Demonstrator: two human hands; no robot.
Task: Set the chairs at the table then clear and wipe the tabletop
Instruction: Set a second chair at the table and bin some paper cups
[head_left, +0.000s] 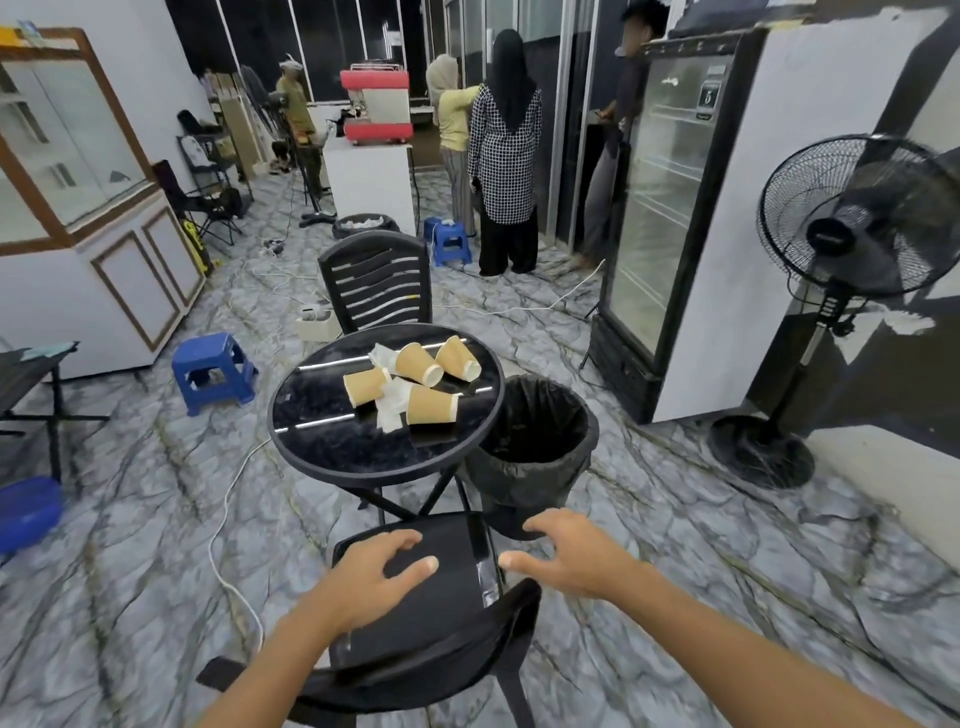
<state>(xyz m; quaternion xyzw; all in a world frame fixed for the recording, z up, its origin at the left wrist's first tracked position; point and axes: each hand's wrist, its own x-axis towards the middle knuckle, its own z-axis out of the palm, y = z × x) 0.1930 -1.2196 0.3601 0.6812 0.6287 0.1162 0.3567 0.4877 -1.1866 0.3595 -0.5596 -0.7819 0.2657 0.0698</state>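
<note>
A round black table (332, 447) stands in the middle of the room. Several tipped tan paper cups (418, 365) and crumpled white napkins (390, 408) lie on it. One black slatted chair (376, 283) stands at the table's far side. A second black chair (431, 613) is right below me, its seat edge near the table legs. My left hand (382, 571) hovers over that seat with fingers spread. My right hand (569, 553) is spread too, just past the seat's right edge. Neither hand holds anything.
A bin with a black liner (535, 447) stands against the table's right side. A standing fan (852, 218) and glass-door fridge (670, 218) are on the right. Blue stools (213, 371) and white cables (228, 499) lie on the marble floor. Several people stand at the back.
</note>
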